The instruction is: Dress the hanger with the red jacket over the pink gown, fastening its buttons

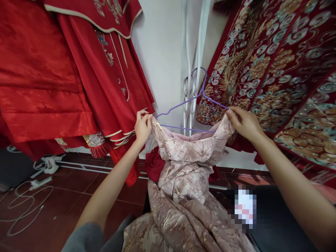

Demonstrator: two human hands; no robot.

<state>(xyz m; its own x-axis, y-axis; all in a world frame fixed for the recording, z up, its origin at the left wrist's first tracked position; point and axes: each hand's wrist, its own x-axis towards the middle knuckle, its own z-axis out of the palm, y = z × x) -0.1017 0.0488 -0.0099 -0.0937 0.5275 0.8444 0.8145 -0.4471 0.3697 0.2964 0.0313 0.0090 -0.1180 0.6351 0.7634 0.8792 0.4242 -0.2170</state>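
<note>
Pinching shut on its shoulder edges, the left hand (pixel 143 124) and right hand (pixel 244 122) held the soft, probably heavy pink brocade dress (pixel 183 164) against a purple wire hanger (pixel 183 103).

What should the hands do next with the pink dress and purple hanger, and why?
Probably pull each shoulder of the pink dress further over the purple hanger. The left hand and right hand each pinch a shoulder right at a hanger end, and the fabric looks barely seated there.
</note>
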